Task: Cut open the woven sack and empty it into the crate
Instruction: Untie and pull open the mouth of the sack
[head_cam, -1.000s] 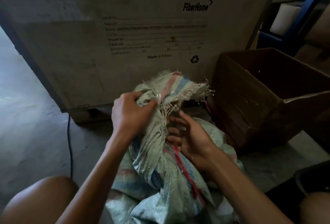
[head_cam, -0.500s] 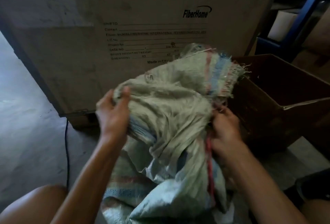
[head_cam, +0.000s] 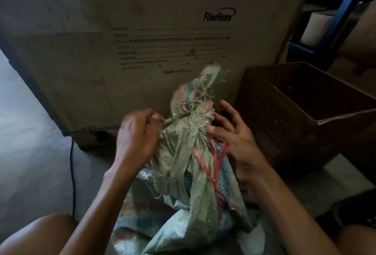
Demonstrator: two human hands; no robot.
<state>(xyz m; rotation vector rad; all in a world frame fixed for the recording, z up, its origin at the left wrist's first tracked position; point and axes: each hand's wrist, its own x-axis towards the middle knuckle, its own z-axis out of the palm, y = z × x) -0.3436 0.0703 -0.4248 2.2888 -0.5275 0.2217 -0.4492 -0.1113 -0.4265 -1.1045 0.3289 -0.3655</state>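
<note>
A pale green woven sack [head_cam: 183, 173] stands between my knees on the floor, its neck gathered and tied, with a frayed top tuft [head_cam: 201, 92] sticking up and red string [head_cam: 213, 165] hanging down its side. My left hand [head_cam: 136, 136] pinches a fold of the sack just left of the knot. To the right of the neck, my right hand [head_cam: 234, 138] has its fingers spread, and only the thumb touches the knot. The dark brown crate [head_cam: 295, 132] stands open to the right of the sack.
A large cardboard box [head_cam: 122, 41] printed "FiberHome" rises right behind the sack. A blue metal rack [head_cam: 335, 20] stands at the back right. A thin dark cable [head_cam: 72, 169] runs along the grey floor at the left. My bare knees sit at both bottom corners.
The sack's top was lifted and spread towards the crate half a second ago. It has dropped back upright with its neck bunched. My right hand has let go and opened.
</note>
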